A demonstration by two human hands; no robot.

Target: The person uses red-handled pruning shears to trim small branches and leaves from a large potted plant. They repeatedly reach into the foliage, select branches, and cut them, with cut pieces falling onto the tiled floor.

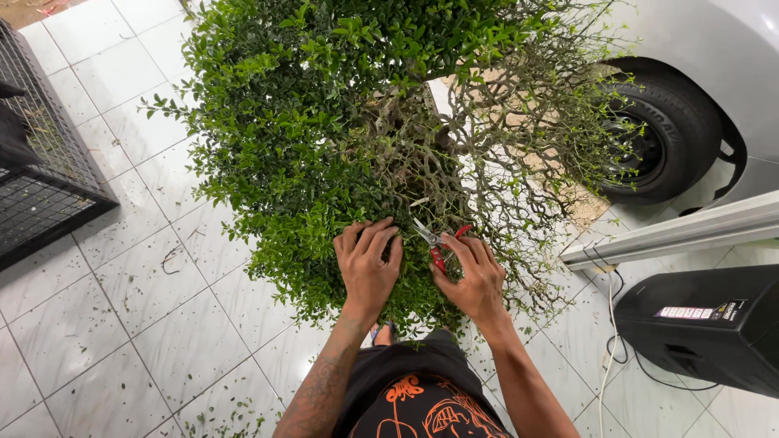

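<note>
Left hand (369, 264) lay flat, fingers spread, on the leafy shrub (324, 138) at frame centre. Right hand (475, 280) gripped red-handled pruning shears (436, 241), blades in the twigs, just right of it.

Small-leaved shrub and red-handled shears

The shrub (324, 138) is a dense bush of tiny green leaves, thick on its near and left sides; its right side is sparse, a tangle of thin grey-brown twigs with few leaves, and twisted woody stems show at the centre. The shears (438, 242) (small, with short pale metal blades and red handles) lie at the near edge of the foliage, blades parted and pointing up-left into the twigs, handles partly hidden.
</note>
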